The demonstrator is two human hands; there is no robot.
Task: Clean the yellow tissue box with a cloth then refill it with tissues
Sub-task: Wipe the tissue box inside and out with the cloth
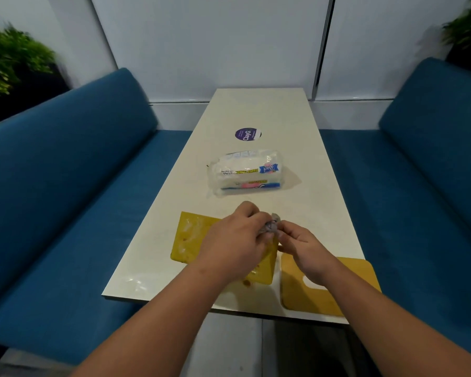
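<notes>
Both hands bunch the soft grey cloth (269, 227) above the yellow tissue box (191, 235): left hand (237, 240) curled around it, right hand (299, 246) pinching. Box looks light, rigid; steady its edges.

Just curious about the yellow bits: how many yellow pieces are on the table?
2: the yellow tissue box under the hands, and its yellow lid near the right front corner.

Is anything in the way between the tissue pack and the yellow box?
Nothing visible. The tissue pack lies just beyond the yellow box with bare table between; only the hands, left and right, hover over the box.
</notes>
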